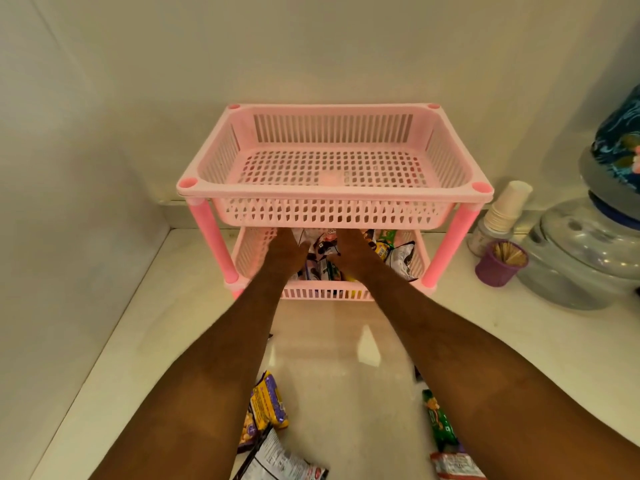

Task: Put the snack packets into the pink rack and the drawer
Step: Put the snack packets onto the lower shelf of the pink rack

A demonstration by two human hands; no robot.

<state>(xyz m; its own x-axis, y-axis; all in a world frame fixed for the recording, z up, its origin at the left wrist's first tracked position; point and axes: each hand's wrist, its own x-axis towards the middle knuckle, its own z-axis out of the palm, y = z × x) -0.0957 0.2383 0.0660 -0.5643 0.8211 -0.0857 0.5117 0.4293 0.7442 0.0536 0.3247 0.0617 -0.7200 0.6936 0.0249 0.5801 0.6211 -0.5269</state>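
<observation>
A pink two-tier rack [332, 192] stands on the white counter against the back wall. Its upper basket holds nothing. Both my hands reach into the lower basket [322, 293], where several snack packets [398, 259] lie. My left hand [285, 252] and my right hand [353, 251] rest among the packets on either side of a dark packet [323, 249]. The upper basket hides the fingertips, so I cannot tell whether they hold anything. More packets lie near the counter's front: a yellow-purple one [268, 407], a white one [277, 460], a green one [436, 419] and a red one [453, 464].
To the right stand a purple cup of toothpicks [500, 263], a stack of paper cups [505, 209] and a large water dispenser jar [588, 251]. Walls close in the left and the back. Bare counter [346, 341] lies between the rack and the loose packets.
</observation>
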